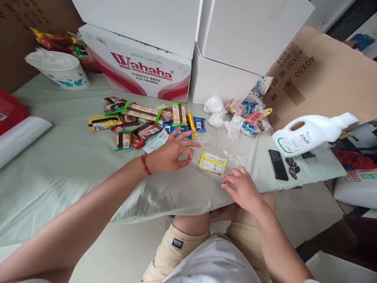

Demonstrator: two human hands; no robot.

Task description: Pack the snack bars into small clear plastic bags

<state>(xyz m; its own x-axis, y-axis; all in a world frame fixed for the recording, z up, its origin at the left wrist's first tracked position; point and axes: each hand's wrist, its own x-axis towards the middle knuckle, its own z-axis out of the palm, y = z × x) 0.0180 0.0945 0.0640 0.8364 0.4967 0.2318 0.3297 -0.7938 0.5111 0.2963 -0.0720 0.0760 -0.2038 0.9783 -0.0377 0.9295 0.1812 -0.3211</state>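
Packet, yellow and white [213,162], at clear plastic bag [235,158], right of snack pile [149,131]; inside or on top, cannot tell. Probably light, slick-wrapped, contents perhaps brittle; best held by long edges. Left hand [172,152], pile's near right edge: outer fingers spread, thumb and forefinger by bag, pinch uncertain. Right hand [243,188], farther right of pile: fingers curled at bag's near edge, pinch likewise uncertain.

Yellow-white packet [213,162], lying flat, in or on crinkled clear bag [235,158], unclear which
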